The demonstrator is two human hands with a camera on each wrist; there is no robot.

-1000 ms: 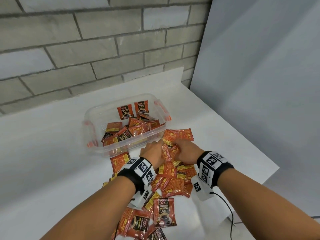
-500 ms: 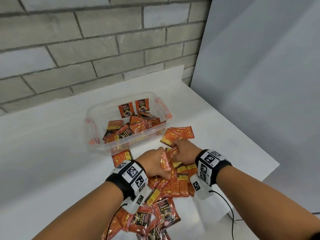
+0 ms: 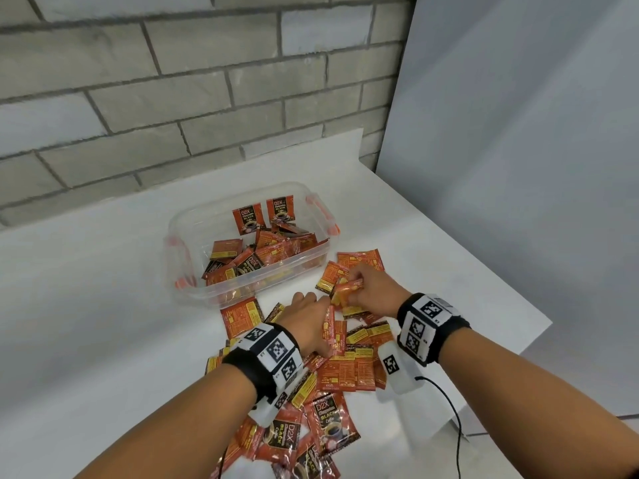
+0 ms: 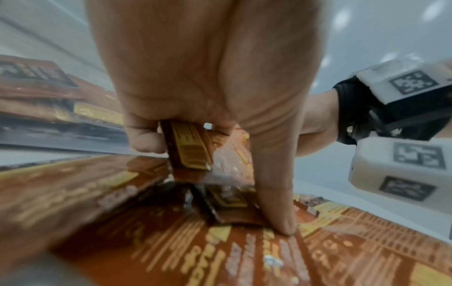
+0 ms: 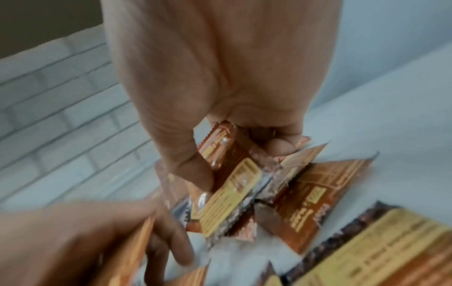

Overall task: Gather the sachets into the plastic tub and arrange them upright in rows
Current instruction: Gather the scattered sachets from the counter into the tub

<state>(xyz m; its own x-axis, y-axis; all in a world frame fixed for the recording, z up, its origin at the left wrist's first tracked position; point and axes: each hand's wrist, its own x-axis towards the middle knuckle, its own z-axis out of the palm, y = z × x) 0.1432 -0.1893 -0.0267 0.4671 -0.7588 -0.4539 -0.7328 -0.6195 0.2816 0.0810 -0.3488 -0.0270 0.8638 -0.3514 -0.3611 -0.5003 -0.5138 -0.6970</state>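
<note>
A clear plastic tub (image 3: 179, 250) with orange clips stands on the white table and holds several orange coffee sachets (image 3: 256, 257), two upright against its far wall. A loose pile of sachets (image 3: 349, 371) lies in front of it. My right hand (image 3: 370, 288) grips a small bunch of sachets (image 5: 229, 183) just above the pile, right of the tub's near corner. My left hand (image 3: 307, 323) holds sachets (image 4: 190, 147) in curled fingers, its thumb (image 4: 276, 193) pressing down on the pile.
A grey brick wall (image 3: 173, 98) runs behind the table and a pale panel (image 3: 518, 167) closes off the right. The table's right edge (image 3: 539, 326) is close to my right wrist. A black cable (image 3: 453, 423) trails from the right wrist.
Both hands pulled back a little from the tub and worked through the pile. The right hand has lifted a bunch of sachets off the pile.
</note>
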